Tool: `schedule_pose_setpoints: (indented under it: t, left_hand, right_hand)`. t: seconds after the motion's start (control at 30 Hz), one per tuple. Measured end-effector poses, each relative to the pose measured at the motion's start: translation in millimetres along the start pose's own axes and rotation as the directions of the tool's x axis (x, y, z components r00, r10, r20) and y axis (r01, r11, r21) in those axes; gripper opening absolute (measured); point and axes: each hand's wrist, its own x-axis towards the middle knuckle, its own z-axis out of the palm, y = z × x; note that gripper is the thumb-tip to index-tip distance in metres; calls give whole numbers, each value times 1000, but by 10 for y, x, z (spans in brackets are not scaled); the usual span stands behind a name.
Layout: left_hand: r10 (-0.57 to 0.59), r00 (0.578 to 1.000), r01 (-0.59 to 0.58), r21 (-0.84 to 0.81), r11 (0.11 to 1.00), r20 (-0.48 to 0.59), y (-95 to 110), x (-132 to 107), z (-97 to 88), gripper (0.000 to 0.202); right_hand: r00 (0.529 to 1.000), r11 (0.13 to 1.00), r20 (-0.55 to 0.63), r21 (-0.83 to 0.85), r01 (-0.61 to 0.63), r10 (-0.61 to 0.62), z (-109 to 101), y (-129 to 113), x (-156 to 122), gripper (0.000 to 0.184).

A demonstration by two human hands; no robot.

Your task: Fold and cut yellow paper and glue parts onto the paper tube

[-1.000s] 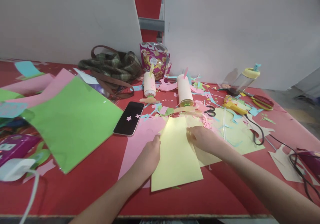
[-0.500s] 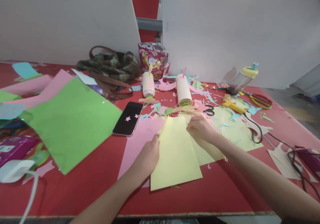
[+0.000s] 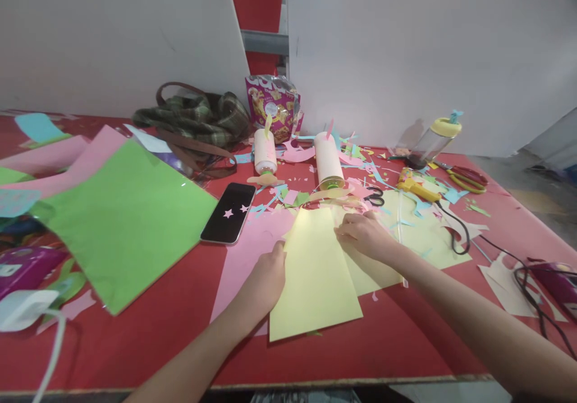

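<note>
A pale yellow sheet of paper (image 3: 318,277) lies in front of me, its near edge toward the table front. My left hand (image 3: 267,271) is closed on the sheet's left edge, thumb uppermost. Across from it, my right hand (image 3: 364,235) pinches the right edge near the far end. Beneath the sheet, a pink paper (image 3: 238,271) shows on the left and another yellow paper (image 3: 374,275) on the right. Just beyond stand two paper-wrapped cylinders, a larger one (image 3: 328,155) and a smaller one (image 3: 264,148), each with a paper strip on top.
Left of my hands are a phone (image 3: 229,214) with pink stars on it and a green sheet (image 3: 130,223). To the right lie black-handled scissors (image 3: 375,197), a yellow glue gun (image 3: 417,188) with its cord, red-handled pliers (image 3: 469,178) and a clear bottle (image 3: 433,143). Paper scraps litter the far side.
The whole view has shifted slightly, so everything sits a little further left. Both hands keep their hold on the yellow sheet, with hardly any movement.
</note>
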Motion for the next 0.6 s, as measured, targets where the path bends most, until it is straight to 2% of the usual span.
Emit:
schedule_pose_setpoints:
  t: [0.3,0.6]
  left_hand:
    - [7,1000,-7,-15,1000,-4,12,-10,-6,23]
    - [29,999,-30,-4,1000,-16,14,-11,-5,22]
  right_hand:
    - [997,985,80,-167,34,-21,-40,-68,-36,23]
    - [992,985,121,-170,-22,43,-45,-106,-21,22]
